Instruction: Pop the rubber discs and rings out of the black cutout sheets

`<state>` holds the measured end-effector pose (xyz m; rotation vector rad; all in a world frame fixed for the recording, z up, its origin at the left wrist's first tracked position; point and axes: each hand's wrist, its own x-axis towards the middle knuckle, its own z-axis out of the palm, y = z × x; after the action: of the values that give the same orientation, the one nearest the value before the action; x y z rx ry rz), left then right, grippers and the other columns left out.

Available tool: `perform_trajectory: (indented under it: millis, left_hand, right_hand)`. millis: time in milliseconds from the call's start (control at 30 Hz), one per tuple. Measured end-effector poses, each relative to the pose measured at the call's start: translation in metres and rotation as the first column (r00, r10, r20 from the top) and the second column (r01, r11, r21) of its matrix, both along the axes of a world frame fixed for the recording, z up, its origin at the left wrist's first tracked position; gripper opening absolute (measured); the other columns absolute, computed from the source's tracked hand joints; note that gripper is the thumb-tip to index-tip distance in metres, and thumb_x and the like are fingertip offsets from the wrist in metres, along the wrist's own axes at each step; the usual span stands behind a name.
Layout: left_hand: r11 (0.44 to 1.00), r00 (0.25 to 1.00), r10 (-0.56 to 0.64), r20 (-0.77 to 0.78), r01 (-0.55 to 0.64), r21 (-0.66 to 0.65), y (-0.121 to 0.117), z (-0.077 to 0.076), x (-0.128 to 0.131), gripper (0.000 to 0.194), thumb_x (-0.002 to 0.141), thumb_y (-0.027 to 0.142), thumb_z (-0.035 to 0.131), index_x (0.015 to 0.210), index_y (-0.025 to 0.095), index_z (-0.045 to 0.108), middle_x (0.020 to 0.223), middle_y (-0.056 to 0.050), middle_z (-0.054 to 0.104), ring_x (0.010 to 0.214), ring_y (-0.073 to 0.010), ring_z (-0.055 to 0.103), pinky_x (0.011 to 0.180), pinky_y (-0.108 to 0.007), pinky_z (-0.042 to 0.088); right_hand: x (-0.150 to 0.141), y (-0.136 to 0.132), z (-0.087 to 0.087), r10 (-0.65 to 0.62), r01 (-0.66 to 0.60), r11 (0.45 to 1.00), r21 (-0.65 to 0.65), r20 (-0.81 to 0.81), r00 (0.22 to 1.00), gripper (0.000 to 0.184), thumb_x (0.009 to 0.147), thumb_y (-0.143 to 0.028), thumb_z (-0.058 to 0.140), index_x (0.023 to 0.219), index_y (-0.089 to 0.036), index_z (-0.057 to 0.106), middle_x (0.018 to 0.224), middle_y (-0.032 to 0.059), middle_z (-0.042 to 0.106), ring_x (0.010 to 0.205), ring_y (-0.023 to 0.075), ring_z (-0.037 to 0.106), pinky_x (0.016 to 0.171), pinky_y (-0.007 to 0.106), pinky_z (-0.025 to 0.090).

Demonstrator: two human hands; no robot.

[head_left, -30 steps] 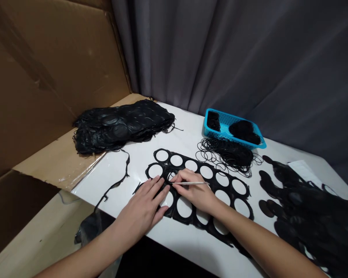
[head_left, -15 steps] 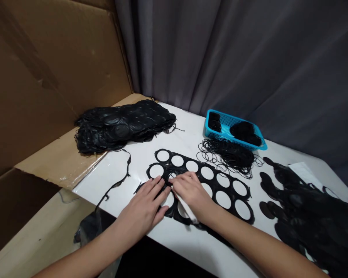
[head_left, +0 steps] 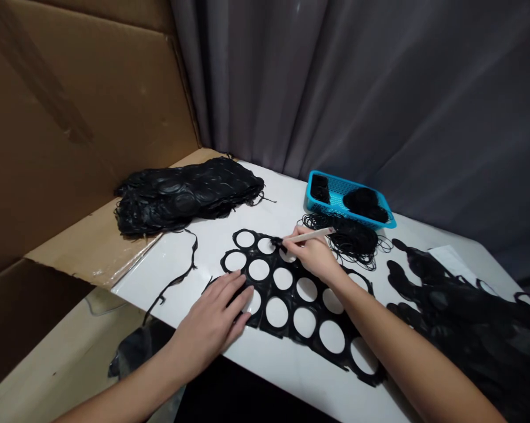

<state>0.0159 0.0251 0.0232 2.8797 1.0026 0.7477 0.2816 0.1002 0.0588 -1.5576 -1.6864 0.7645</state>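
Observation:
A black rubber sheet [head_left: 291,308] with rows of round holes lies flat on the white table. My left hand [head_left: 218,311] rests palm down on the sheet's left end, its fingers stretched out. Over the far rows, my right hand [head_left: 313,252] is closed round a slim white-handled tool [head_left: 311,235], its handle slanting up to the right. A small dark tangle [head_left: 276,241] shows at the fingertips, over a hole in the far row; the tool's working tip cannot be made out. My right forearm covers part of the sheet's right end.
Beyond my right hand lie thin black rings [head_left: 357,244] and a blue basket [head_left: 333,205] with black pieces inside. A thick stack of black sheets [head_left: 185,197] stands at back left, near cardboard [head_left: 84,106]. Black discs [head_left: 463,317] cover the right side. A black strip [head_left: 177,279] crosses the left edge.
My right hand has moved away from beside my left hand, towards the far row, and the tool's handle has swung upward. My left hand stays pressed on the sheet; the view has shifted slightly.

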Motion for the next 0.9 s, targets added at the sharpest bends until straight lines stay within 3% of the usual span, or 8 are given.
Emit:
perform_trajectory:
  millis: [133,333,667,900]
  left_hand:
    - [1.0,1.0,-0.019,0.01,0.019,0.021,-0.018,0.003,-0.007,0.019,0.1,0.021,0.054,0.115,0.014,0.065,0.11,-0.012,0.068,0.105,-0.0276,0.063,0.088,-0.044,0.055]
    - [1.0,0.999,-0.025,-0.032,0.024,-0.011,-0.035,-0.003,-0.015,0.029,0.1,0.023,0.055,0.127,0.013,0.062,0.117,-0.013,0.067,0.112,-0.0294,0.061,0.095,-0.046,0.054]
    - [1.0,0.999,-0.029,-0.017,0.029,0.006,-0.042,-0.008,-0.017,0.028,0.1,0.022,0.054,0.125,0.014,0.063,0.121,-0.014,0.066,0.119,-0.0303,0.059,0.1,-0.047,0.052]
    - [1.0,1.0,-0.026,0.001,0.026,0.007,-0.043,-0.009,-0.016,0.028,0.1,0.02,0.053,0.126,0.013,0.063,0.12,-0.014,0.067,0.119,-0.0296,0.059,0.099,-0.045,0.053]
  right_hand:
    - [-0.023,-0.031,0.002,0.141,-0.157,0.98,-0.123,-0.129,0.982,0.017,0.083,-0.027,0.062,0.07,-0.023,0.051,0.088,0.0008,0.072,0.081,0.0192,0.065,0.073,0.03,0.045]
    - [-0.049,-0.074,0.0,0.306,-0.336,0.926,-0.17,-0.181,0.935,0.016,0.086,-0.02,0.061,0.072,-0.023,0.054,0.09,0.0003,0.072,0.083,0.0181,0.064,0.074,0.029,0.045]
    - [-0.057,-0.1,-0.014,0.294,-0.307,0.944,-0.123,-0.117,0.949,0.016,0.087,-0.014,0.061,0.074,-0.023,0.058,0.088,0.0003,0.069,0.085,0.0186,0.063,0.076,0.031,0.047]
    - [-0.059,-0.106,-0.018,0.367,-0.367,0.93,0.014,0.005,0.93,0.018,0.089,-0.01,0.06,0.078,-0.023,0.055,0.092,0.0012,0.069,0.088,0.0182,0.062,0.079,0.031,0.047]
